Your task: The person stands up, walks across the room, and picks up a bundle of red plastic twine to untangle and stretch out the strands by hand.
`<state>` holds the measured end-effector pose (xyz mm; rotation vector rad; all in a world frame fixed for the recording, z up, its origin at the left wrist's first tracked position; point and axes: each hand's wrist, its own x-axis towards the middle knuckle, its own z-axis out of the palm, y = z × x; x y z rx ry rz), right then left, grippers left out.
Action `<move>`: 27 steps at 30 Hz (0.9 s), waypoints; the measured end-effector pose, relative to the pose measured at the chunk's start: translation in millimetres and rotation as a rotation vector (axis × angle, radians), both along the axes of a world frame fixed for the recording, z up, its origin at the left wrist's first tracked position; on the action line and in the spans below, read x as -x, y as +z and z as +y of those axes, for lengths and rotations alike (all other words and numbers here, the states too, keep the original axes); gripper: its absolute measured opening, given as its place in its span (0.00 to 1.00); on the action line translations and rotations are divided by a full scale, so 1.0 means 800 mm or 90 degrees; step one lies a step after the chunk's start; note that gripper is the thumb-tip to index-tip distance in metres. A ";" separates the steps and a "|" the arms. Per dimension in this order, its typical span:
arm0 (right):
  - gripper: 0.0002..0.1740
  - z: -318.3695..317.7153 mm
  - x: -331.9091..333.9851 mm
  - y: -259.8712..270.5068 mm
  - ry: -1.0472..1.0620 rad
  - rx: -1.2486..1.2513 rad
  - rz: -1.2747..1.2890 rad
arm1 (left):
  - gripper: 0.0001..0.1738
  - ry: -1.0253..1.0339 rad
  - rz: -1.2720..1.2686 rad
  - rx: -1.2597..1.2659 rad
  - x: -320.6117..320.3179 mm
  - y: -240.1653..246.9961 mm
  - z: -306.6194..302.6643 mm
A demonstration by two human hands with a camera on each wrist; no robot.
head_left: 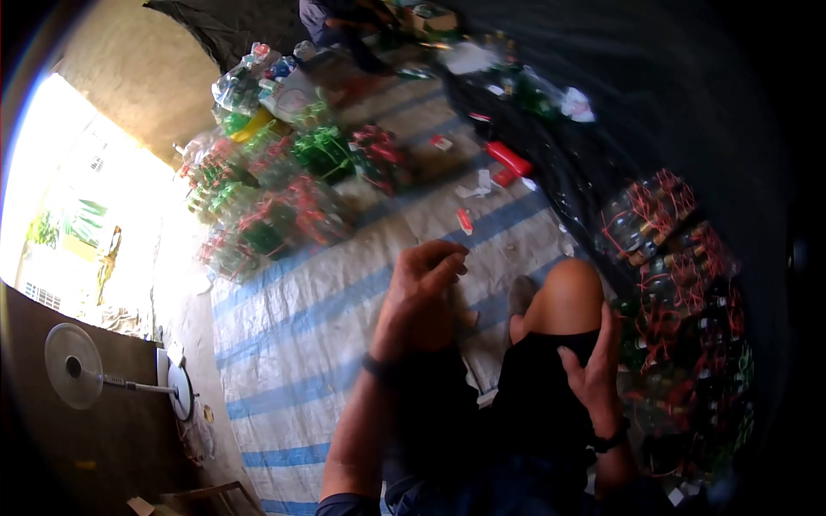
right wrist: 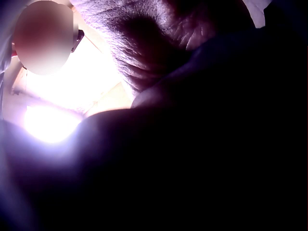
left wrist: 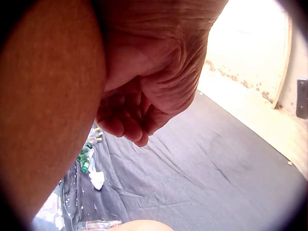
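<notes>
In the head view my left hand (head_left: 426,268) hangs over the left knee, fingers loosely curled. The left wrist view shows the same hand (left wrist: 144,91) with bent fingertips and nothing visible in it. My right hand (head_left: 595,361) rests on the side of the right thigh by the bare knee (head_left: 572,292), thumb spread from the fingers. The right wrist view is mostly dark, with part of the palm (right wrist: 159,43) at the top. Nearest beyond the left hand, a small red and white scrap (head_left: 465,221) lies on the striped tarp (head_left: 292,370).
Bundles of clear and green bottles (head_left: 323,153) tied with string stand at the back left. More tied bottles (head_left: 688,301) stand at the right on black sheeting (head_left: 688,103). A red object (head_left: 508,160) lies ahead. A fan (head_left: 76,365) is at the left; another person (head_left: 331,21) is at the top.
</notes>
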<state>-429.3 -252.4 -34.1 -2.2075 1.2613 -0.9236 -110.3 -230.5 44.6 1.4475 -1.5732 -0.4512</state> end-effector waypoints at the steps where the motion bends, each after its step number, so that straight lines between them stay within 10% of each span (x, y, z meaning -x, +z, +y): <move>1: 0.53 0.000 0.000 -0.001 -0.001 -0.001 0.000 | 0.31 0.008 -0.001 -0.002 0.001 0.001 0.000; 27: 0.53 -0.001 0.002 -0.004 -0.003 -0.003 0.002 | 0.30 0.005 0.026 0.028 -0.006 -0.010 -0.011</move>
